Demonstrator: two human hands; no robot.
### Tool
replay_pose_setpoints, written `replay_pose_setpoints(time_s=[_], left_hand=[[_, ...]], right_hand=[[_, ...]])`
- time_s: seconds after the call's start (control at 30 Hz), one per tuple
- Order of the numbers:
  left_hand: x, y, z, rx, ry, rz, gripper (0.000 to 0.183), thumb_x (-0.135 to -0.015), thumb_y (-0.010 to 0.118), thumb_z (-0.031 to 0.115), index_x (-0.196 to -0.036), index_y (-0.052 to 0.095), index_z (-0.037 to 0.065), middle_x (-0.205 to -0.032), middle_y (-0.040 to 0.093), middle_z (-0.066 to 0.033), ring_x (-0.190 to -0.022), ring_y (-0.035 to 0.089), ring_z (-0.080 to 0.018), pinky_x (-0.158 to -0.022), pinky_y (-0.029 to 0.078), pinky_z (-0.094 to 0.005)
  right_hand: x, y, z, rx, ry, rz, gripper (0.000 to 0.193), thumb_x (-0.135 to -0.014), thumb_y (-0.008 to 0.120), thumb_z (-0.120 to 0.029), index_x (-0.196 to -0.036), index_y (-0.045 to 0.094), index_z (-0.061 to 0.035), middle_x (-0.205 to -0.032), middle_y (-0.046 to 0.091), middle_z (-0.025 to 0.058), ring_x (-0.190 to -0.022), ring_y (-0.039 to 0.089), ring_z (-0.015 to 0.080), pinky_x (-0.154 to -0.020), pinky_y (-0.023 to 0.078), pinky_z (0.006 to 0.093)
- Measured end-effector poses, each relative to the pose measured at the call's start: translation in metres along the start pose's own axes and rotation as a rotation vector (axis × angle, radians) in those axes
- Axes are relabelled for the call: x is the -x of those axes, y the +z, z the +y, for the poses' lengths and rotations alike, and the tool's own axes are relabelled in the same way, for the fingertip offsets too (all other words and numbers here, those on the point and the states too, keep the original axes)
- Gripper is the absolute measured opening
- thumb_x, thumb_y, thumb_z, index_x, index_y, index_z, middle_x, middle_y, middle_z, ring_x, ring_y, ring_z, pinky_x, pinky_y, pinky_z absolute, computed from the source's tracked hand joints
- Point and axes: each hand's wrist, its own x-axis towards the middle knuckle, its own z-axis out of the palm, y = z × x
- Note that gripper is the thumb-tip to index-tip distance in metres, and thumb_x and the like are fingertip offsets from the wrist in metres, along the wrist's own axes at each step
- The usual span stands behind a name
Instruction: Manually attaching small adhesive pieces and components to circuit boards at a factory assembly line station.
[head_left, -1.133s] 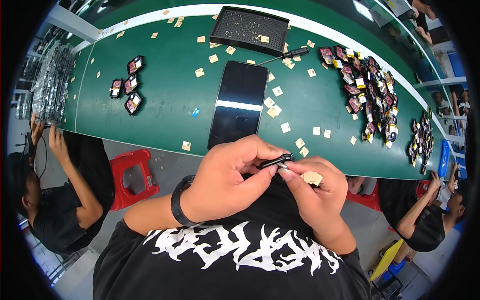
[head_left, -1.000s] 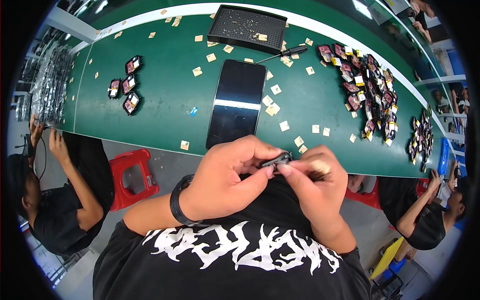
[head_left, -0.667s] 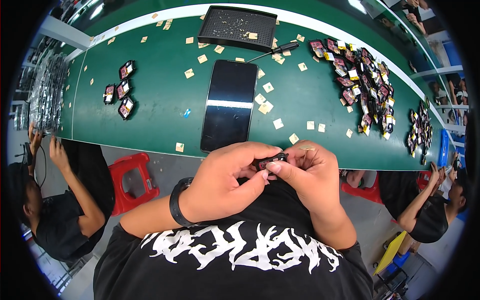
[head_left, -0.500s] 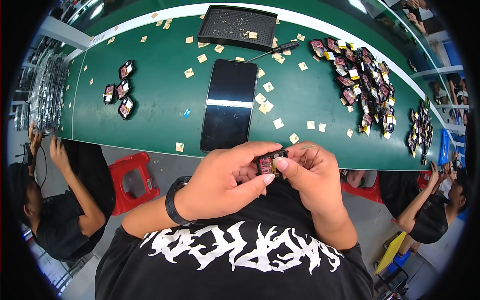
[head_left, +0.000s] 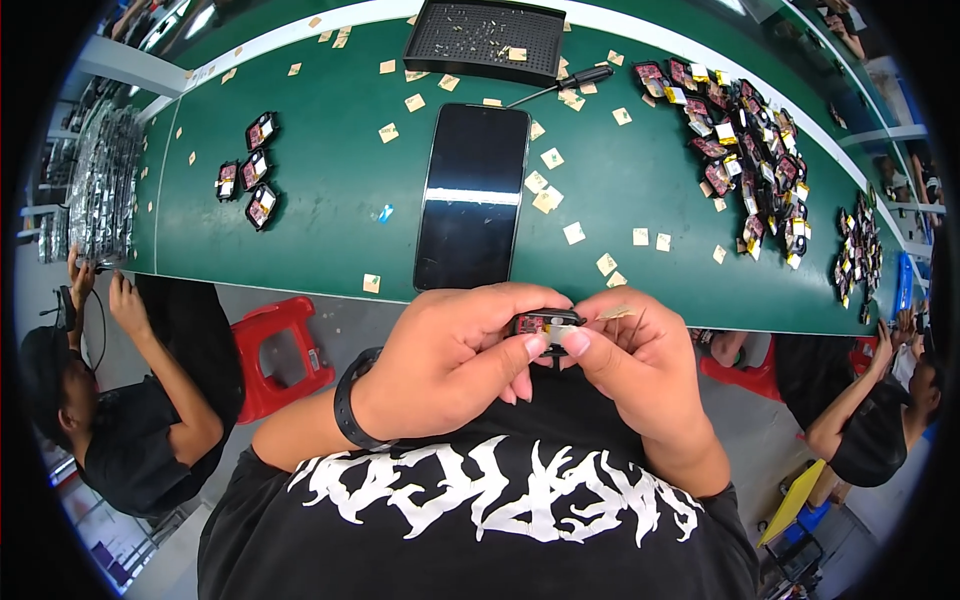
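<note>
Just past the table's near edge, both my hands hold a small black device casing [head_left: 526,325] with a red circuit board inside. My left hand [head_left: 455,355], with a black band on its wrist, grips the casing's left side between thumb and fingers. A silver battery pouch [head_left: 560,340] shows at the casing's right part, and my right hand [head_left: 645,365] presses its thumb there. A small tan paper square [head_left: 615,313] sticks out by my right fingers. Both hands are closed around the casing, and some fingertips are hidden behind it.
A large black phone [head_left: 472,200] lies ahead on the green table [head_left: 330,180]. Beyond it are a black parts tray [head_left: 485,40] and a screwdriver [head_left: 562,86]. Similar casings [head_left: 262,205] lie left; a big heap [head_left: 750,150] lies right. Tan paper squares are scattered. Co-workers sit on both sides.
The casing has tilted in my hands, and the silver battery pouch now shows beside the board. My right thumb has moved slightly down and right. The whole view has shifted a little.
</note>
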Motion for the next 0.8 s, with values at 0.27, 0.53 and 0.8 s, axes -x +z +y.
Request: replay_pose_setpoints(time_s=[0.27,0.53,0.8], left_hand=[[0.008,-0.013,0.009,-0.2,0.24,-0.137,0.051,-0.089,0.045,-0.008,-0.14,0.051,-0.009,-0.105,0.071,-0.0177,-0.082,0.073,-0.0183,-0.075,0.06,-0.0285],[0.011,-0.004,0.009,-0.351,0.353,-0.045,0.055,-0.084,0.049,-0.009,-0.139,0.052,-0.008,-0.108,0.071,-0.019,-0.084,0.074,-0.0205,-0.074,0.059,-0.0281],[0.011,-0.026,0.0,-0.481,0.192,0.169,0.031,-0.094,0.056,-0.008,-0.125,0.061,-0.006,-0.103,0.072,-0.014,-0.087,0.072,-0.0162,-0.077,0.057,-0.028]], right_hand=[[0.007,0.004,-0.002,-0.1,-0.084,-0.046,0.016,-0.099,0.064,-0.001,-0.113,0.061,0.004,-0.105,0.071,0.0116,-0.093,0.067,0.0107,-0.082,0.054,0.0263],[0.008,0.009,0.0,-0.01,-0.174,0.001,0.013,-0.098,0.065,-0.001,-0.11,0.064,0.0041,-0.096,0.071,0.0058,-0.078,0.06,0.0031,-0.065,0.046,0.0188],[0.01,-0.033,-0.02,0.546,-0.225,0.122,0.012,-0.091,0.075,-0.007,-0.1,0.073,-0.0002,-0.079,0.067,0.0031,-0.062,0.054,0.0048,-0.054,0.041,0.0227]])
